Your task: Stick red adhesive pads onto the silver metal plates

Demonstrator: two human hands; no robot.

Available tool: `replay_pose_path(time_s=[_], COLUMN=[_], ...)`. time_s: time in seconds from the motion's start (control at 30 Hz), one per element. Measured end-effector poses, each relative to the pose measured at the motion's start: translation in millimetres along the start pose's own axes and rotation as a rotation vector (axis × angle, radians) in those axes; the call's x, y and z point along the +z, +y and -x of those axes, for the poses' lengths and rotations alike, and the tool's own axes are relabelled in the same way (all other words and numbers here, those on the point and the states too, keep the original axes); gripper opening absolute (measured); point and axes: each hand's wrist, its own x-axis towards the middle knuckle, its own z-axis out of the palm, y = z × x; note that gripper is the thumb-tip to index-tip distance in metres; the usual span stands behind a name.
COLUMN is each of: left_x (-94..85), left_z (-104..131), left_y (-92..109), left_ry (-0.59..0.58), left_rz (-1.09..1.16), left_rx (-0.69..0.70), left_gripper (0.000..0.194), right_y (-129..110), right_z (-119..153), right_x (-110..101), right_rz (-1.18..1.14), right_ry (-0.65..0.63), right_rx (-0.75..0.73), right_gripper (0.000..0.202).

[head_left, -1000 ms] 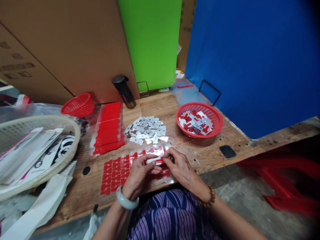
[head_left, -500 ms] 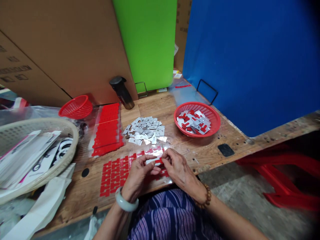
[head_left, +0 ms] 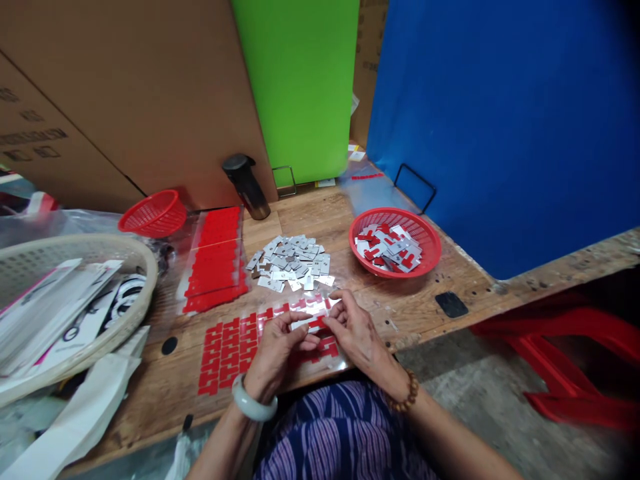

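My left hand (head_left: 276, 347) pinches a small silver-grey plate (head_left: 301, 324) between thumb and fingers, low over the table's front edge. At the plate's right end, the thumb and fingers of my right hand (head_left: 364, 335) close on a red T-like sticker piece (head_left: 317, 323). Whether that piece lies fully flat on the plate, I cannot tell. Under both hands lies a clear sheet of red stickers (head_left: 231, 347), partly covered by them. Just beyond is a loose pile of similar grey plates (head_left: 295, 259).
A red basket (head_left: 434, 248) at right holds plates with red pieces. Stacked red sheets (head_left: 214, 260), a smaller red basket (head_left: 153, 215) and a dark bottle (head_left: 246, 188) stand at left and back. A big pale basket (head_left: 149, 293) fills the left; blue (head_left: 500, 133) and green boards rise behind.
My right index finger has lifted and straightened somewhat, while the thumb stays by the red sticker. My left hand keeps the plate in nearly the same place.
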Motion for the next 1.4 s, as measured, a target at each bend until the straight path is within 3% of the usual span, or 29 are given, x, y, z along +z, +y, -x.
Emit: replay_pose_path(time_s=[0.1, 0.17, 0.27, 0.4, 0.73, 1.2, 1.4], left_x=[-3.0, -4.9, -5.9, -4.9, -8.7, -4.5, -4.5], left_z=[0.5, 0.8, 1.3, 4.0, 9.9, 7.8, 8.2], left_y=[0.1, 0.2, 0.6, 1.5, 3.6, 1.1, -0.6], left_ry=[0.013, 0.014, 0.004, -0.011, -0.077, -0.111, -0.184], left_rz=[0.004, 0.014, 0.014, -0.012, -0.036, -0.081, -0.063], left_rx=[-0.019, -0.026, -0.025, -0.033, -0.019, 0.009, -0.002], left_gripper=[0.032, 0.031, 0.031, 0.032, 0.034, 0.03, 0.035], right_y=[6.8, 9.0, 7.1, 1.9, -0.8, 0.8, 4.3], right_z=[-4.7, -5.9, -4.2, -1.8, -6.2, -5.6, -2.7], right_x=[-5.6, -8.2, -6.1, 3.5, 10.4, 2.0, -2.1], right_rz=[-0.067, -0.118, -0.197, -0.33, -0.48, -0.429, -0.437], right_ry=[0.013, -0.06, -0.189, -0.314, -0.377, -0.514, -0.619], right_rx=[0.074, 0.098, 0.131, 0.192, 0.34, 0.364, 0.369], right_gripper=[0.025, 0.013, 0.028, 0.027, 0.037, 0.031, 0.031])
